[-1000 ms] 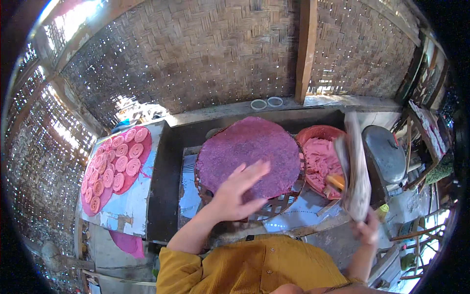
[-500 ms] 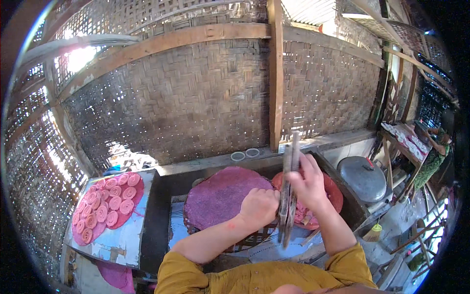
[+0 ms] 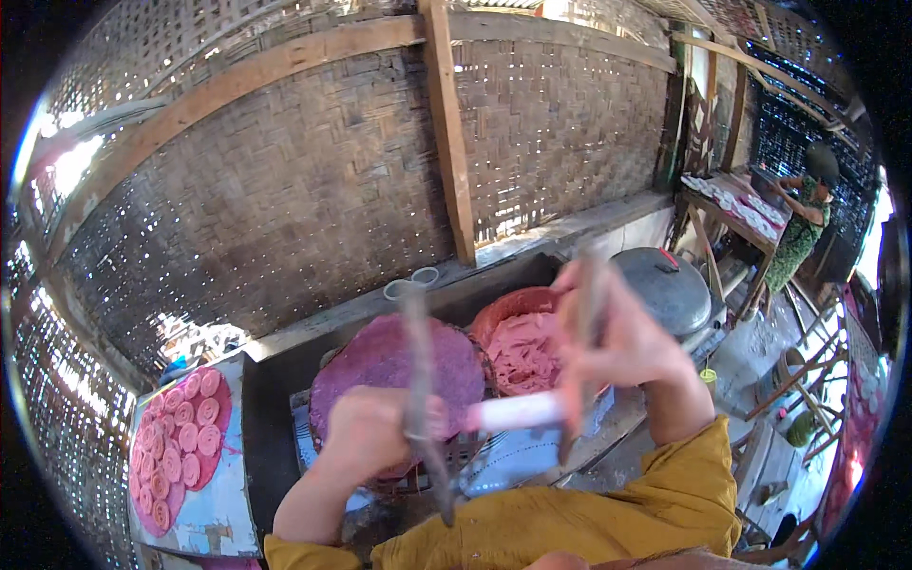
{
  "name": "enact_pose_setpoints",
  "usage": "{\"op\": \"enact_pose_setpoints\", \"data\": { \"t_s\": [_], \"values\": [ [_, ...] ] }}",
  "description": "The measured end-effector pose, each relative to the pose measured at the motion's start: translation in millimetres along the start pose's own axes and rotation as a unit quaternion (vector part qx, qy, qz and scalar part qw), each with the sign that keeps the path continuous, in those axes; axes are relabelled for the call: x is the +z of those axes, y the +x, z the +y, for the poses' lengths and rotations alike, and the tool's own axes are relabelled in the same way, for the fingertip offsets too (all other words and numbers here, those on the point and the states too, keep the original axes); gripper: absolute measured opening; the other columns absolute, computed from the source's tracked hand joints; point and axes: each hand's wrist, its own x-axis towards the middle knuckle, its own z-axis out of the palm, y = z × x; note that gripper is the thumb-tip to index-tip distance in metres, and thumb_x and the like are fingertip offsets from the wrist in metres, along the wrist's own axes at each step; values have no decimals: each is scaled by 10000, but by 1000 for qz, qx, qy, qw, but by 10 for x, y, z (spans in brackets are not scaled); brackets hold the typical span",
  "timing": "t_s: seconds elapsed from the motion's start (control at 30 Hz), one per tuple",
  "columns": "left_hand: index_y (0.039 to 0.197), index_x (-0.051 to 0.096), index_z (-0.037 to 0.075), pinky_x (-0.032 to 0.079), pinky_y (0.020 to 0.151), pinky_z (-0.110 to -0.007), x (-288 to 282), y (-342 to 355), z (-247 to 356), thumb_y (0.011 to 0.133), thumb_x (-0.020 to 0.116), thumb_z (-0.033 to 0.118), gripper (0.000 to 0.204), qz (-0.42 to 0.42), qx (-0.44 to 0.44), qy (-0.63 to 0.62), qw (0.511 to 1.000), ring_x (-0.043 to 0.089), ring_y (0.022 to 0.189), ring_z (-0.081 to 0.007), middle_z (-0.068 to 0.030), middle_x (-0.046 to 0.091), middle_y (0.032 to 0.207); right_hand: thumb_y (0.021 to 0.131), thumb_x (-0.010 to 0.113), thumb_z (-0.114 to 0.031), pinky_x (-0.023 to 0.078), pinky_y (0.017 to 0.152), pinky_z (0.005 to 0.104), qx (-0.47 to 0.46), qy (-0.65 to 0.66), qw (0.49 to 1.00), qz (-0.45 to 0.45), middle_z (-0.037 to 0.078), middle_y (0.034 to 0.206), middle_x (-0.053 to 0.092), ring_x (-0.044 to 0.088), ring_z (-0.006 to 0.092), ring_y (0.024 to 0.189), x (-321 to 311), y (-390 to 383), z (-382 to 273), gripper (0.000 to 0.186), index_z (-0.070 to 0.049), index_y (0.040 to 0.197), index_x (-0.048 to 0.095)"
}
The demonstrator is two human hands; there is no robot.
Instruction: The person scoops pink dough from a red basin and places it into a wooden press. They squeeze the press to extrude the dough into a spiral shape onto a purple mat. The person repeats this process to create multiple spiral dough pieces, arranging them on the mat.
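Note:
My left hand [image 3: 370, 427] is closed round an upright wooden bar [image 3: 420, 354], blurred by motion. My right hand [image 3: 627, 337] grips a second wooden bar [image 3: 593, 277] farther right. Between them lies a white cylinder [image 3: 518, 409] with pink at its left end, smeared by motion. Behind my left hand a round purple-pink sheet [image 3: 389, 351] rests on a woven tray. Right of it a red tub [image 3: 494, 313] holds pink dough [image 3: 527, 353].
A board [image 3: 223, 518] with pink coils [image 3: 173, 463] on a pink sheet stands left. A lidded metal pot [image 3: 655, 299] sits right, two rings [image 3: 425, 275] on the back ledge. Another person [image 3: 803, 228] works at a table [image 3: 703, 209] with white pieces at far right.
The bars were together at half a second ago and are now apart, my left hand moved left, revealing the white cylinder. Earlier, my left hand lay spread over the sheet. The view has shifted.

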Motion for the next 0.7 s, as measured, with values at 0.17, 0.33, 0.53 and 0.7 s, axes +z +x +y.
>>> {"op": "enact_pose_setpoints", "data": {
  "t_s": [0.17,0.33,0.53,0.7],
  "values": [
    [819,615,70,496,621,-320,247,-255,-559,610,730,82,239,55,-67,-299,950,596,823,-170,-85,624,878,723,520,2,437,612,327,-175,242,870,392,70,715,510,516,189,629,6,-12,263,434,-77,1069,271],
    [880,548,74,414,867,-452,402,354,-107,697,692,182,256,222,63,-696,680,408,1133,-350,-215,386,1248,764,495,-9,419,689,395,-188,399,784,436,68,772,502,505,223,706,738,84,512,380,-141,1043,272],
    [962,526,149,360,943,-478,327,-211,-454,796,583,308,237,362,64,-737,568,438,1108,-278,-92,505,1102,739,638,-187,394,839,414,-103,177,967,151,116,927,512,496,303,971,1046,-206,1023,371,-89,1021,418],
    [1114,489,116,344,959,-471,27,-1264,-849,832,510,383,389,444,68,-711,541,415,1132,-279,-112,457,1202,704,631,-301,436,760,393,55,-292,955,-7,136,903,524,506,298,881,1135,-906,2118,300,-59,863,551]
  ]
}}
